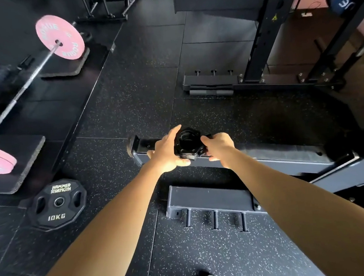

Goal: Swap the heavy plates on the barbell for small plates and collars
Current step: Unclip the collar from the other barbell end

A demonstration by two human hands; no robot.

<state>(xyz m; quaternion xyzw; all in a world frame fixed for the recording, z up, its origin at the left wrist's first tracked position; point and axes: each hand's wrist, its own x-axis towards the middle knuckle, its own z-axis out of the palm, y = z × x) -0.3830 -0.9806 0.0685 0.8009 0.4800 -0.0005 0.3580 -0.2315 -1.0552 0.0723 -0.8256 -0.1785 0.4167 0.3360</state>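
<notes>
Above a dark steel frame base [254, 156] on the speckled rubber floor [130, 102], the left hand [166, 150] and right hand [218, 144] together grip black barbell collars [188, 145], fingers curled round their sides. Well to the left, the barbell [30, 78] carries pink plates [60, 39], and a black 10KG plate [57, 204] lies flat nearby.

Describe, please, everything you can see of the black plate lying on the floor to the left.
The black plate lies flat on the speckled floor, near the bottom-left, beside a dark mat. It is many-sided, looks rubber-coated, and has a metal-ringed centre hole with two grip slots either side. White lettering reads HAMMER STRENGTH and 10KG. Neither hand touches it.
</notes>
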